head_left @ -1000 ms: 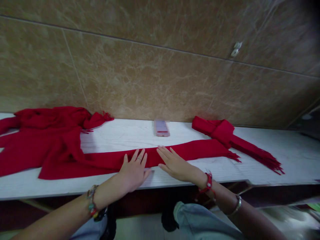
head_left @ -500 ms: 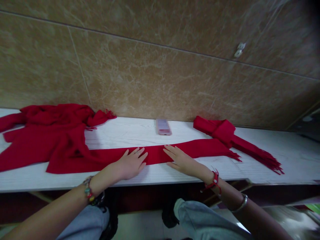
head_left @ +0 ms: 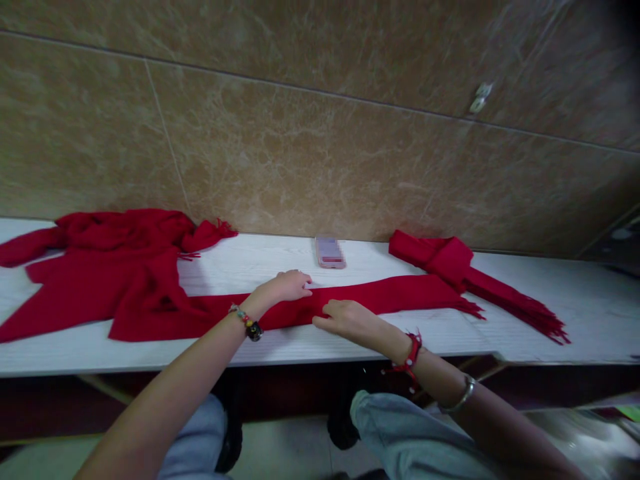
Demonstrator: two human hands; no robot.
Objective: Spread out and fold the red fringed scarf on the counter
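Observation:
A long red scarf [head_left: 400, 295] lies stretched lengthwise along the bench, its fringed end at the right. Bent over its far edge, my left hand [head_left: 285, 287] has its fingertips closed on the cloth. My right hand [head_left: 353, 323] pinches at the near edge, thumb low and fingers curled, a little right of the left hand. Exactly how much cloth sits between the fingers is hidden. The scarf's left part runs into a loose spread of red cloth [head_left: 145, 293].
A phone [head_left: 330, 253] rests near the wall behind my hands. At the right lies a folded red scarf [head_left: 450, 260] with its fringe trailing. More bunched red scarves [head_left: 120, 230] lie at the back left. The white bench's front edge [head_left: 295, 358] is close to my knees.
Both hands lay flat with fingers spread on the scarf. Since then my left hand has moved to the far edge and my right to the near edge, their fingers now bent.

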